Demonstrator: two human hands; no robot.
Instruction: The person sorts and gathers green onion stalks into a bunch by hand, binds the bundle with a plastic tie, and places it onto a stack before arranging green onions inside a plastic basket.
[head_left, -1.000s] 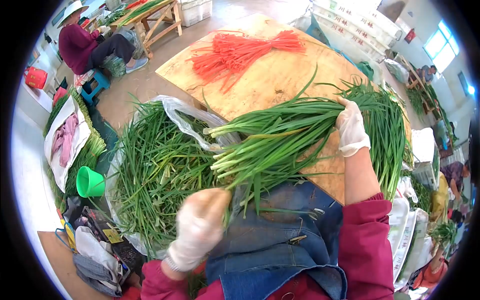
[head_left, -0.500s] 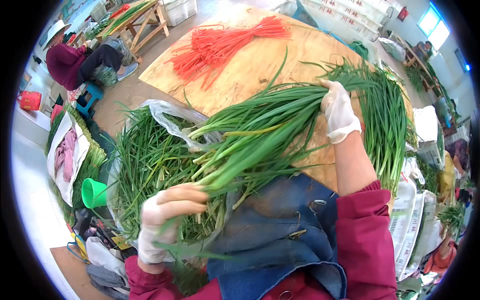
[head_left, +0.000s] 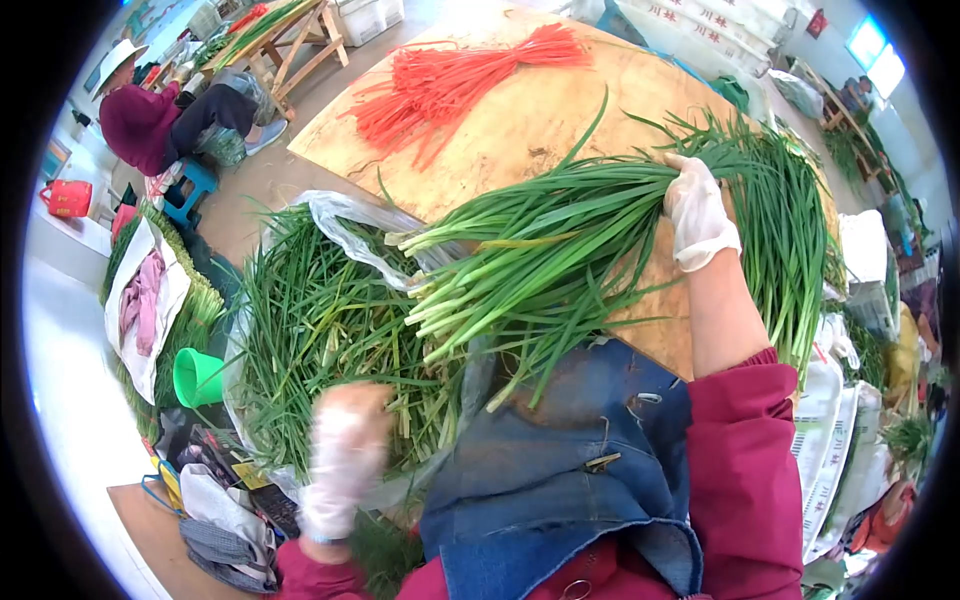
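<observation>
My gloved right hand (head_left: 698, 208) is closed round the leafy part of a bunch of long green stalks (head_left: 540, 255), whose pale ends point left over the edge of the wooden board (head_left: 520, 120). More stalks (head_left: 785, 225) lie on the board right of that hand. My gloved left hand (head_left: 348, 450) is blurred by motion, in front of a clear plastic bag of loose green leaves (head_left: 330, 330), apart from the bunch. Its fingers are too smeared to read. A bundle of red strips (head_left: 450, 80) lies at the board's far side.
A green cup (head_left: 198, 377) stands left of the bag, near a pile of stalks with a cloth (head_left: 140, 300) on top. A person in a white hat (head_left: 140, 115) sits at the upper left. White crates (head_left: 700, 30) are stacked behind the board.
My left hand has moved down and away from the stalk ends, where it was half a second ago. My right hand still holds the bunch. The whole view has shifted slightly.
</observation>
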